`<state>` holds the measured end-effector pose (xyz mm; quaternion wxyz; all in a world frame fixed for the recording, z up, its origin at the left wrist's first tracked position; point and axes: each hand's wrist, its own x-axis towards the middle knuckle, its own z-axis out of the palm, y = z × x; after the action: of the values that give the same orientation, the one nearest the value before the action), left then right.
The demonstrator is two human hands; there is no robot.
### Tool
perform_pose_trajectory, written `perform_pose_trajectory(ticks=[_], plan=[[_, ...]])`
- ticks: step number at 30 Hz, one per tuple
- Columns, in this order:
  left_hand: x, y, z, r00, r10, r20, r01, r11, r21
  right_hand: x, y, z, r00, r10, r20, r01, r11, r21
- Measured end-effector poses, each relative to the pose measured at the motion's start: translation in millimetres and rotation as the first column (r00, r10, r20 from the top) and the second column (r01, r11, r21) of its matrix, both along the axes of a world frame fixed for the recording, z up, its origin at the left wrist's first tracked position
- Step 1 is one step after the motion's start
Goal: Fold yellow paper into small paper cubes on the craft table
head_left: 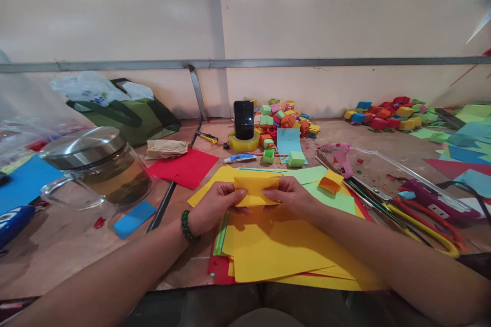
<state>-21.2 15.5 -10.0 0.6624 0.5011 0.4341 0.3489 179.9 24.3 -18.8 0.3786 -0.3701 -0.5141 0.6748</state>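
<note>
Between my two hands is a small yellow folded paper (256,191), held up above a stack of coloured sheets. My left hand (220,202), with a dark green bead bracelet (187,227) at the wrist, pinches its left end with the thumb in front. At the right end my right hand (293,196) grips it the same way; the fingers behind the paper are mostly hidden. Yellow sheets (291,250) lie on top of the stack under both hands. An orange paper box (330,182) rests on green paper right of my right hand.
A phone (244,120) stands in a yellow tape roll (245,144), beside heaped paper cubes (289,121). To the right lie a pink glue gun (341,157) and scissors (422,227). A glass teapot (111,173), blue paper (134,219) and red paper (187,167) are on the left.
</note>
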Motion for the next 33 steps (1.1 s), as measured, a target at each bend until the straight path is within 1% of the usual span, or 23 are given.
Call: perform_pose_trajectory(ticks=[3,9,14,18,21,24,26,30,32,33], plan=[[-1.0,1.3,-0.3,1.0,-0.014,0.001,0.014,1.0,-0.001,-0.6,0.5,1.0,0.999,-0.014,-0.03,0.014,1.0,0.012],[-4.4,1.1,2.4,0.996,-0.085,0.028,0.087,0.994,-0.06,0.1,2.5,-1.5,1.0,0.0,0.004,-0.001,0.998,0.058],[-4.3,-1.3,7.0,0.992,-0.062,0.109,0.076,0.989,-0.124,1.1,-1.6,0.8,0.999,0.019,-0.031,-0.014,0.99,0.144],[-4.4,-1.1,8.7,0.991,-0.077,0.11,0.089,0.99,-0.112,2.1,-3.1,4.0,0.998,0.053,-0.023,-0.05,0.992,0.119],[-5.8,-0.3,8.6,0.99,-0.102,0.098,0.111,0.989,-0.099,2.3,0.5,0.7,0.999,0.046,-0.018,-0.044,0.995,0.092],[-8.0,1.3,6.3,0.985,-0.112,0.135,0.128,0.985,-0.118,2.5,4.7,-4.1,0.999,0.048,-0.015,-0.046,0.995,0.093],[-9.5,3.0,3.8,0.976,-0.116,0.187,0.141,0.981,-0.13,3.0,6.3,-5.4,0.998,0.062,-0.01,-0.061,0.99,0.127],[-11.1,4.9,0.8,0.947,-0.118,0.298,0.175,0.969,-0.173,4.7,6.6,-4.2,0.995,0.104,0.002,-0.101,0.967,0.234],[-10.7,4.2,1.5,0.943,-0.116,0.311,0.183,0.964,-0.194,5.2,6.3,-3.4,0.993,0.117,0.007,-0.114,0.953,0.279],[-10.4,3.5,2.1,0.949,-0.125,0.291,0.188,0.961,-0.202,5.3,6.2,-3.2,0.993,0.119,0.018,-0.119,0.946,0.3]])
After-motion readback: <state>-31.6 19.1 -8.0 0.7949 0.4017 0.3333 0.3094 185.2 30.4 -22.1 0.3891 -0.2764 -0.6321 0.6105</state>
